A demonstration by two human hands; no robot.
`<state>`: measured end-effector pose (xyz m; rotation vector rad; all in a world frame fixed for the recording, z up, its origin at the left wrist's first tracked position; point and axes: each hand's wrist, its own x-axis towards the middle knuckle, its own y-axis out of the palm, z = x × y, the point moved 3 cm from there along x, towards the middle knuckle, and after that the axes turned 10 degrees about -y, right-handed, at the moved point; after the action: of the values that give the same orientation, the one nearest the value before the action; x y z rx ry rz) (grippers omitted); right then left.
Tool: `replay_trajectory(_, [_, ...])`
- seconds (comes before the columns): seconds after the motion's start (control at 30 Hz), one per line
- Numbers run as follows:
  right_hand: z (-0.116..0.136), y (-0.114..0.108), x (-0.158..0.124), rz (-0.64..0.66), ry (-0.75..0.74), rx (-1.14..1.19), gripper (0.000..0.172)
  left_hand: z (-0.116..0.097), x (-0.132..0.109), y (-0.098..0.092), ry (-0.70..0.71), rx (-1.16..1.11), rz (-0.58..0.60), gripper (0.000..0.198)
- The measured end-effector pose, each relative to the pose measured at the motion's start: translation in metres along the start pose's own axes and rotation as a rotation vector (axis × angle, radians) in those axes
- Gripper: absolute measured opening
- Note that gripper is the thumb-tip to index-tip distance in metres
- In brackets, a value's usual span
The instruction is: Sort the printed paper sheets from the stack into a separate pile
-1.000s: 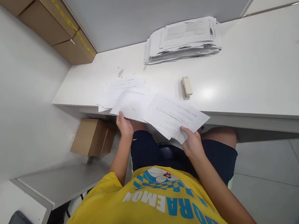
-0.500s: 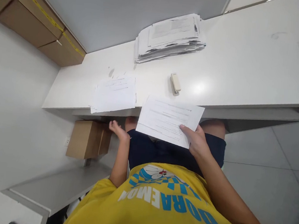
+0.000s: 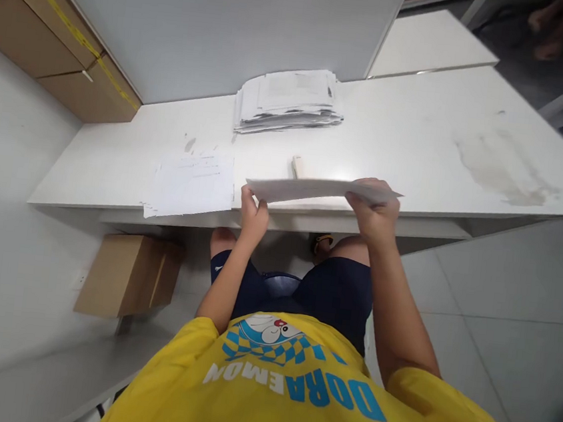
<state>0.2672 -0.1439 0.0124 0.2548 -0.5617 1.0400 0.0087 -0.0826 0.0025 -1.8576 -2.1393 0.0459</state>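
A white paper sheet or thin set of sheets point(image 3: 308, 190) is held up nearly edge-on above the desk's front edge. My left hand point(image 3: 253, 216) pinches its left end, and my right hand point(image 3: 375, 211) grips its right end. Just behind the paper lies a cream stapler point(image 3: 298, 166), partly covered by it. Printed sheets point(image 3: 192, 187) lie to the left, overhanging the desk edge slightly. Farther back stands a thick stack of papers point(image 3: 289, 101).
The white desk point(image 3: 399, 143) has stains at its right. Cardboard boxes point(image 3: 68, 41) line the upper left, and another box point(image 3: 121, 275) sits under the desk. A grey panel point(image 3: 220, 30) rises behind. Another person's feet point(image 3: 548, 38) show at top right.
The paper has been raised and tilted from a flatter pose over my lap. My left hand, free before, has taken hold of its left end. The view has shifted, showing more at the right.
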Motion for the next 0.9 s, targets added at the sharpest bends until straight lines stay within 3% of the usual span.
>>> replay_trajectory(0.1, [-0.02, 0.015, 0.006, 0.0, 0.046, 0.114, 0.032, 0.001, 0.015, 0.01, -0.054, 0.054, 0.008, 0.034])
replay_trajectory(0.2, [-0.039, 0.023, -0.003, -0.092, 0.099, 0.094, 0.039, 0.006, 0.017, 0.015, -0.153, 0.05, 0.049, 0.039])
replay_trajectory(0.27, [-0.042, 0.023, -0.009, -0.156, 0.093, 0.09, 0.04, 0.007, 0.015, 0.016, -0.139, 0.034, 0.047, 0.038])
replay_trajectory(0.43, [-0.017, 0.018, -0.02, -0.146, -0.064, -0.027, 0.046, 0.01, 0.014, 0.016, -0.11, -0.105, 0.057, 0.034])
replay_trajectory(0.57, [0.001, 0.02, -0.033, -0.119, -0.134, -0.165, 0.036, 0.012, 0.009, 0.017, -0.045, -0.227, 0.032, 0.023])
replay_trajectory(0.77, [0.015, 0.018, -0.05, -0.121, -0.05, -0.183, 0.033, 0.001, -0.012, 0.01, 0.121, -0.237, -0.073, 0.024])
replay_trajectory(0.83, [0.02, 0.008, -0.053, -0.145, -0.004, -0.212, 0.031, -0.001, -0.021, 0.002, 0.104, -0.229, -0.145, 0.028])
replay_trajectory(0.9, [0.019, -0.003, -0.053, -0.082, 0.103, -0.205, 0.034, 0.0, -0.03, -0.006, 0.044, -0.195, -0.195, 0.031])
